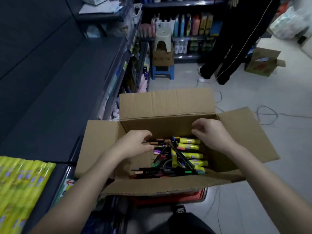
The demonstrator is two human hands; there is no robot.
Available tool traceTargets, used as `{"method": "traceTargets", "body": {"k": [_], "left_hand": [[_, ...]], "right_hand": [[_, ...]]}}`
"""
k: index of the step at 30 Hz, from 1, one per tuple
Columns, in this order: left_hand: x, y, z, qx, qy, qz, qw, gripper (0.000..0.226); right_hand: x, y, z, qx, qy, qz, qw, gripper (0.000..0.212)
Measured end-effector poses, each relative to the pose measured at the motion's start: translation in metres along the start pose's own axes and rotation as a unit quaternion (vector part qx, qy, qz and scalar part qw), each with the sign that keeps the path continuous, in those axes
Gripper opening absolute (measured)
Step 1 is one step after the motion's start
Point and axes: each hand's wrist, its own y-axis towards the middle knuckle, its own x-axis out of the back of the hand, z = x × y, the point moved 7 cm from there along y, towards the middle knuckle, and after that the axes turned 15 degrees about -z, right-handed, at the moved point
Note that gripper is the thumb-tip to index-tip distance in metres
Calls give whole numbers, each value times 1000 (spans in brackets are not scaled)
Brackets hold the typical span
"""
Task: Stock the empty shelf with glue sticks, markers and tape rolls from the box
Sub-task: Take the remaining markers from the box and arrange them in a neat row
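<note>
As hands [135, 144] [211, 130] hover, fingers [199, 123] seemingly curl.

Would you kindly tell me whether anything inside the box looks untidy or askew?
In the box the markers lie jumbled at crossing angles, and one yellow glue stick lies slantwise, unlike the row beside it.

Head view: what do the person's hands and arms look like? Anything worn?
Two bare hands: left hand, right hand. No gloves, rings, watch or wristband show. The left forearm and right forearm are uncovered down to the frame edge, so no sleeve is in view. No markings or cables on them. The picture is slightly soft, so fine detail could be missed.
</note>
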Motion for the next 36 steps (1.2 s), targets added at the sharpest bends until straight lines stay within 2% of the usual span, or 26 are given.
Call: {"method": "traceTargets", "body": {"k": [3, 7, 10, 12, 14, 19, 23, 27, 30, 33, 36], "left_hand": [[-36, 30, 11, 30, 39, 104, 993, 57], [-73, 50, 21, 35, 120, 191, 974, 55], [-90, 47, 22, 17, 175, 249, 953, 49], [-95, 43, 22, 19, 166, 271, 948, 51], [-98, 40, 19, 20, 131, 290, 948, 55], [-110, 45, 7, -35, 131, 298, 945, 59], [-142, 48, 15, -37, 176, 329, 927, 65], [-177, 42, 40, -24, 210, 372, 904, 61], [-194, 38, 54, -25, 184, 356, 916, 64], [-200, 37, 60, -57, 180, 305, 934, 68], [-207, 34, 63, -73, 175, 279, 941, 72]], "right_hand": [[-27, 24, -17, 16, -35, 90, 995, 28], [-63, 32, -24, 52, -80, 210, 973, 31], [-90, 8, -22, 118, -120, 323, 931, 29], [-101, -13, -22, 150, -135, 395, 896, 31], [-105, -23, -21, 173, -146, 424, 877, 32], [-99, -29, -21, 166, -149, 369, 902, 29], [-95, -37, -41, 68, -108, 305, 944, 21], [-102, -56, -67, -2, -89, 269, 959, 20], [-106, -62, -78, -38, -72, 245, 966, 26], [-108, -53, -85, -69, -59, 209, 974, 36], [-118, -50, -90, -100, -52, 218, 969, 36]]}}
